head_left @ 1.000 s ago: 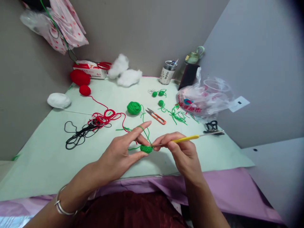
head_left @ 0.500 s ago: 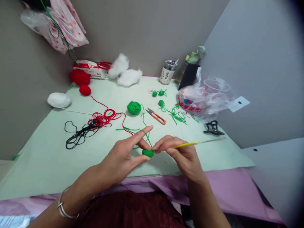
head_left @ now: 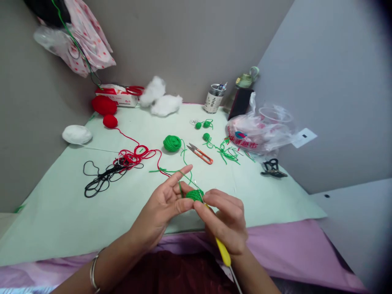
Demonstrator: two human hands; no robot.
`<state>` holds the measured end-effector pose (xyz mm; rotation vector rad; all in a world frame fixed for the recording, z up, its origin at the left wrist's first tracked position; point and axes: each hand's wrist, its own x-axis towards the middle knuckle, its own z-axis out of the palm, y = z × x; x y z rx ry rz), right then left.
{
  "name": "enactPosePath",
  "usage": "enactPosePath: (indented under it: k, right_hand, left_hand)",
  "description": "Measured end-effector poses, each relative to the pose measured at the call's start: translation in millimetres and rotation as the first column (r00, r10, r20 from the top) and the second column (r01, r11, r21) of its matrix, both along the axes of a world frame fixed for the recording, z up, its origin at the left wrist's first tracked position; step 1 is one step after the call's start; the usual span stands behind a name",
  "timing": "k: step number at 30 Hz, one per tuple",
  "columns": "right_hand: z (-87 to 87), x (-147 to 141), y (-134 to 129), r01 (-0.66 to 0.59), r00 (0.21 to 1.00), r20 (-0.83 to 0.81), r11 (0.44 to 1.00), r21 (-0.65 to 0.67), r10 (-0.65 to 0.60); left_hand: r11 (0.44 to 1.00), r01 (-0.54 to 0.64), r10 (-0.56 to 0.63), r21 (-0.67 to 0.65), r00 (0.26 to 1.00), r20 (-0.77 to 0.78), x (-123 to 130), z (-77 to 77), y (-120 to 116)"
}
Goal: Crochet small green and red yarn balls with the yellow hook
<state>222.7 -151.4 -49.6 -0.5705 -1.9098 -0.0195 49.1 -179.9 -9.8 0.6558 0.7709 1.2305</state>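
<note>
"What's on the far left?"

"A white yarn ball [head_left: 76, 134] on the table [head_left: 61, 208], then a loose heap of black cord [head_left: 102, 179], with tangled red yarn [head_left: 131, 157] touching it."

"And the left hand [head_left: 161, 208]?"

"It pinches the small green piece [head_left: 193, 195] by its left side, thumb in front, with one finger raised and a green strand [head_left: 190, 182] over it. The green ball [head_left: 172, 143] sits on the table beyond that hand."

"So the piece is off to one side?"

"No, it's between the two hands, near the front edge of the table. The orange snips [head_left: 200, 154] lie beyond it, untouched."

"What about the right hand [head_left: 228, 220]?"

"Its thumb and fingers grip the yellow-handled hook [head_left: 223, 251]. The metal end crosses the piece, tip pointing away from the person. I can't tell whether it passes through a stitch."

"Which step would you call this?"

"Working a stitch, I'd judge, with the hook being placed at the piece."

"And the next move calls for what?"

"Probably a steady pinch, some tension on the strand, and a tip angled to catch it without splitting the yarn."
</note>
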Motion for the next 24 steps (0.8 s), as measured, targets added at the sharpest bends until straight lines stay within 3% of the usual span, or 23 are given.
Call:
enactPosePath:
  k: [3,7,14,20,24]
  right_hand:
    - [6.4,-7,0,-0.134,0.976,-0.198,0.971,-0.199,0.095]
    - [17.3,-7,1,-0.35,0.901,-0.392,0.842,-0.41,0.184]
    - [23.7,0,4,-0.471,0.833,-0.528,0.711,-0.521,0.165]
    - [25.2,3,8,-0.595,0.745,-0.659,0.548,-0.588,0.102]
    - [28.5,6,13,-0.608,0.726,-0.686,0.504,-0.613,0.042]
  left_hand:
    - [0.997,0.041,-0.034,-0.06,0.993,0.11,-3,0.1,3]
    - [1.0,0.002,-0.002,0.016,1.0,0.02,-8,-1.5,6]
    - [0.975,0.029,0.03,0.222,0.967,-0.255,-20,-6.1,9]
    - [0.955,0.142,-0.028,0.259,0.916,-0.4,-29,-5.1,12]
    - [0.947,0.167,-0.029,0.273,0.894,-0.448,-34,-4.8,12]
